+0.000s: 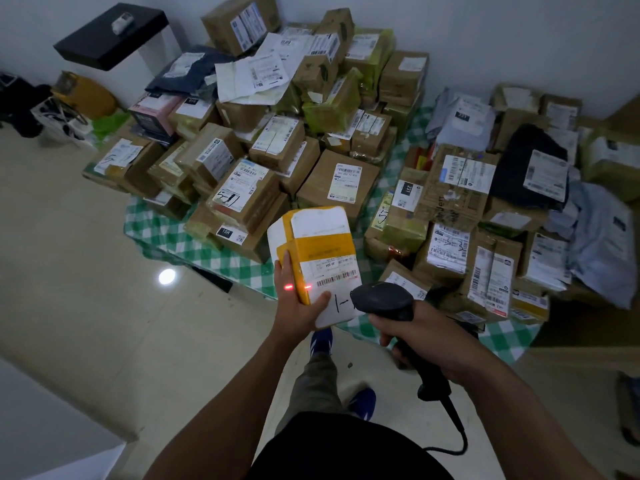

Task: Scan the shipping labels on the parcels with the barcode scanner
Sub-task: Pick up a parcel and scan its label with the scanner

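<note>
- Right hand (pixel 426 337) gripped the barcode scanner (pixel 382 301), fingers (pixel 385 340) curled round its handle.
- Left hand (pixel 294 306) held the white parcel (pixel 311 223) aloft, thumb pressing its shipping label (pixel 334 277).
- Other parcels (pixel 339 181) lay heaped on checked cloth (pixel 166 233).

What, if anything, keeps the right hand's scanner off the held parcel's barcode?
Probably nothing: barcode lies uncovered, left hand grips the parcel below it, right hand holds the barcode scanner alongside.
</note>
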The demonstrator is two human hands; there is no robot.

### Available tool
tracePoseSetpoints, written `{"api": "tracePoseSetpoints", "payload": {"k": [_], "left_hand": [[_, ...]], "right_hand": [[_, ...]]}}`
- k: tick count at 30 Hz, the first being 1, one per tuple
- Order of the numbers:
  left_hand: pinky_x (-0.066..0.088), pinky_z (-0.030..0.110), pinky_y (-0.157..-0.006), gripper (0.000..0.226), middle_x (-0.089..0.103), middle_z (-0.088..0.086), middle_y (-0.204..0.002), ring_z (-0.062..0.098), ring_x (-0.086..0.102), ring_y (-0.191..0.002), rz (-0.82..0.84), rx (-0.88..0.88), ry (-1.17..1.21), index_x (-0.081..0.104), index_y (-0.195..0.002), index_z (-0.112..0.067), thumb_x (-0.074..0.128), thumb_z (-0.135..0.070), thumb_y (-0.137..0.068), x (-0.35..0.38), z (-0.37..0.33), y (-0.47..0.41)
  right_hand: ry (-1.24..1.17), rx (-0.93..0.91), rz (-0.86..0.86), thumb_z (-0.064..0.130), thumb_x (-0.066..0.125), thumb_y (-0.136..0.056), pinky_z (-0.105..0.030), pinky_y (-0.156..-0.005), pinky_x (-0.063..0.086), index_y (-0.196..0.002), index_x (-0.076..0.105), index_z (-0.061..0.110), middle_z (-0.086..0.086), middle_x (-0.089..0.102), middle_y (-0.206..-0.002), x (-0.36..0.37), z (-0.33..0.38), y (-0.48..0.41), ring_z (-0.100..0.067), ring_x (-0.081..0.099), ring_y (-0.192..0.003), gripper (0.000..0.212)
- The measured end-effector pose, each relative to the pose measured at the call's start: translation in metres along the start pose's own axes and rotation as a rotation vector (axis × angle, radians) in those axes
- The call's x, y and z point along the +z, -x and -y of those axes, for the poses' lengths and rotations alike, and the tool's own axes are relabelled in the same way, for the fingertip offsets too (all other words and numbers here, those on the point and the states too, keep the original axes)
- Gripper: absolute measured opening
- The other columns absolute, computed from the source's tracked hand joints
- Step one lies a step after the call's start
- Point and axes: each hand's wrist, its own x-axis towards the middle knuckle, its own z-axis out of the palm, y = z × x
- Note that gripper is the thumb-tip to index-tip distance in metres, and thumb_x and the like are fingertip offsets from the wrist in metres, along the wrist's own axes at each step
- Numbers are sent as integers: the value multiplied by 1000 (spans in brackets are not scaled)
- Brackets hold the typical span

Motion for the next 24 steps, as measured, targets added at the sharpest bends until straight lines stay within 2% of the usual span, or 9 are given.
{"api": "tracePoseSetpoints", "payload": {"k": [5, 7, 9, 11, 13, 16, 19, 24], "left_hand": [[42, 68, -110, 121, 16, 1, -170, 31, 24, -155, 30, -32, 31, 0, -163, -43, 81, -65, -76, -4, -1, -3], [47, 65, -107, 119, 22, 0, -169, 29, 33, -152, 79, -54, 89, -2, -161, -47, 82, -60, -79, -9, -6, -3], [54, 56, -102, 113, 33, -1, -165, 23, 45, -145, 153, -79, 141, 0, -159, -53, 83, -47, -83, -18, -15, -3], [58, 40, -98, 110, 45, -6, -157, 13, 55, -136, 224, -106, 167, 2, -162, -46, 80, -32, -85, -27, -20, -8], [59, 34, -97, 105, 51, -13, -149, 6, 60, -129, 310, -148, 189, 7, -163, -39, 75, -22, -86, -36, -20, -16], [59, 40, -94, 95, 60, -9, -144, 17, 62, -128, 408, -219, 223, 20, -161, -40, 72, -15, -85, -48, -17, -30], [60, 37, -89, 84, 63, -9, -140, 20, 64, -125, 480, -293, 235, 33, -154, -44, 68, -14, -83, -52, -19, -35], [59, 28, -76, 77, 55, -7, -143, 19, 63, -119, 542, -343, 229, 29, -149, -46, 64, -11, -91, -52, -26, -34]], "right_hand": [[2, -7, 11, 32, 72, -96, -32, -66, 51, -112, 70, 25, -7, 77, -91, 1, 1, -4, -15, 63, -62, 17], [-7, -10, 11, 30, 70, -97, -32, -65, 51, -116, 69, 28, -4, 78, -95, -1, 1, -6, -16, 64, -63, 19], [-33, -3, 0, 28, 70, -98, -32, -65, 50, -119, 66, 29, -2, 79, -100, -3, 0, -9, -17, 65, -65, 21], [-50, 2, -20, 27, 71, -97, -31, -64, 49, -119, 67, 29, -2, 78, -101, -6, -1, -13, -17, 66, -66, 22], [-53, 8, -47, 25, 70, -97, -30, -61, 48, -116, 69, 24, -3, 78, -101, -8, -1, -18, -15, 65, -63, 19], [-71, 11, -78, 24, 71, -97, -29, -58, 47, -113, 70, 25, -4, 78, -99, -13, 0, -26, -14, 63, -61, 16], [-77, 2, -95, 25, 73, -96, -30, -58, 46, -113, 71, 26, -6, 78, -100, -15, 3, -32, -14, 63, -60, 17], [-80, -19, -132, 24, 73, -95, -34, -60, 46, -106, 72, 24, -8, 78, -98, -17, 8, -41, -12, 61, -55, 10]]}}
